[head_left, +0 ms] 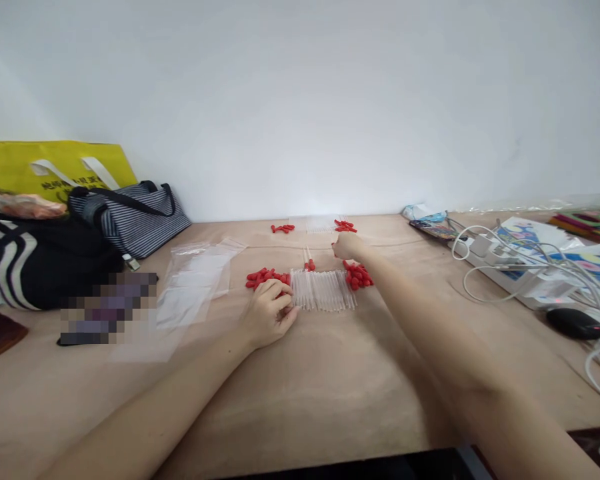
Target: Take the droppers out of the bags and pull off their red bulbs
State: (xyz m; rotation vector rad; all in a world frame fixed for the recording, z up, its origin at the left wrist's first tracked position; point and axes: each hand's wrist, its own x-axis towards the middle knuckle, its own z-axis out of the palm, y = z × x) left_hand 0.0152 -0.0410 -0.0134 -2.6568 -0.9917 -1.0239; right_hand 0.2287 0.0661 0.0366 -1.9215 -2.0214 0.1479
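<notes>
A row of slim clear tubes (323, 291) lies side by side on the cloth-covered table. My left hand (270, 313) rests at the row's left edge, its fingers loosely curved and apart, touching a pile of red plastic pieces (263, 275). Beyond the tubes, my right hand (349, 246) is closed in a pinch; a bit of red shows at its fingertips, mostly hidden. Another red pile (358, 275) sits at the row's right end. Just behind the row lie a few red-ended pieces with thin pale sticks (309, 263).
Further back are more clear tubes (320, 224) with small red groups (345, 226) beside them. Clear plastic bags (193, 287) lie left. Bags, including a striped one (135, 217), stand far left. A power strip (505, 267), cables and a black mouse (577, 323) occupy the right.
</notes>
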